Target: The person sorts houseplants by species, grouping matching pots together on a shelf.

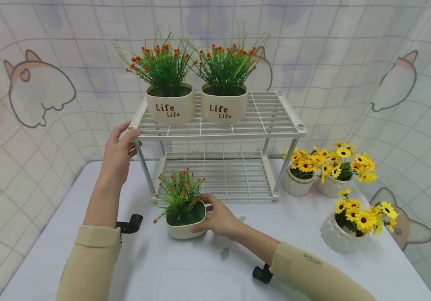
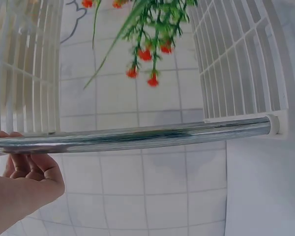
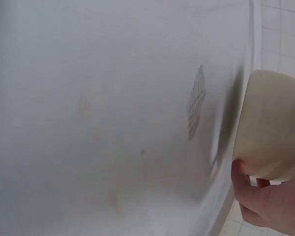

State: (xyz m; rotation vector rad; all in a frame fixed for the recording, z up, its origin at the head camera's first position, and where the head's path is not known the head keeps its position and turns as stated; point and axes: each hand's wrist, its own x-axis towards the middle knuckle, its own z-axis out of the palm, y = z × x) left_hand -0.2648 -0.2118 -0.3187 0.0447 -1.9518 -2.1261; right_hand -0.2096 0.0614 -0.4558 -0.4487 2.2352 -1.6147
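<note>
My left hand (image 1: pixel 119 148) holds the front left corner of a white two-tier rack (image 1: pixel 215 137), its fingers curled round the top of the metal post (image 2: pixel 137 140). In front of the lower tier, my right hand (image 1: pixel 221 219) grips the right side of a cream oval flowerpot (image 1: pixel 185 232) with green leaves and small red flowers. The right wrist view has fingers (image 3: pixel 255 196) against the pot's smooth wall; whether its base touches the table I cannot tell. Two similar pots, the left one (image 1: pixel 170 109) and the right one (image 1: pixel 224 108), stand side by side on the upper tier, lettered "Life".
To the right of the rack, two white pots of yellow flowers, one (image 1: pixel 298 186) beside the other (image 1: pixel 334 187), stand near the back. A third such pot (image 1: pixel 337 238) sits closer, tilted. The white table (image 1: pixel 155 267) meets a tile-patterned curtain (image 1: pixel 106 75).
</note>
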